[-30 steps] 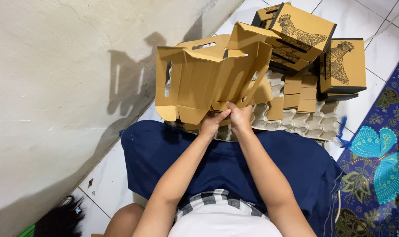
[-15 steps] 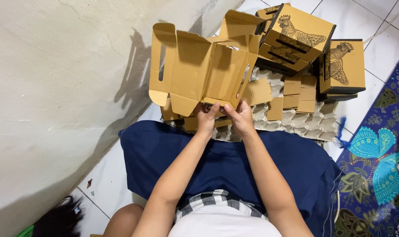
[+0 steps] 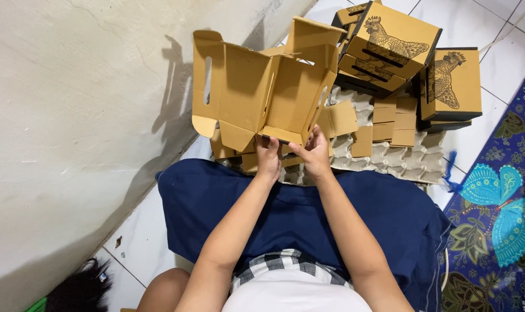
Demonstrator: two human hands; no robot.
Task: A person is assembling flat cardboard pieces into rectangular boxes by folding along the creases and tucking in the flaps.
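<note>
I hold a brown cardboard box blank, partly folded with its flaps spread open, up in front of me above my lap. My left hand pinches its lower edge from below. My right hand grips the same lower edge just beside it, thumb on the cardboard. Under the blank lie more flat cardboard pieces on a grey egg tray.
Finished brown boxes printed with a chicken are stacked at the back right, one more beside them. A plastered wall runs along the left. A dark blue cloth covers my lap. A patterned mat with a butterfly lies at the right.
The box blank has turned and opened out in my hands, its flaps swinging leftward and upward. Both hands stay at its lower edge.
</note>
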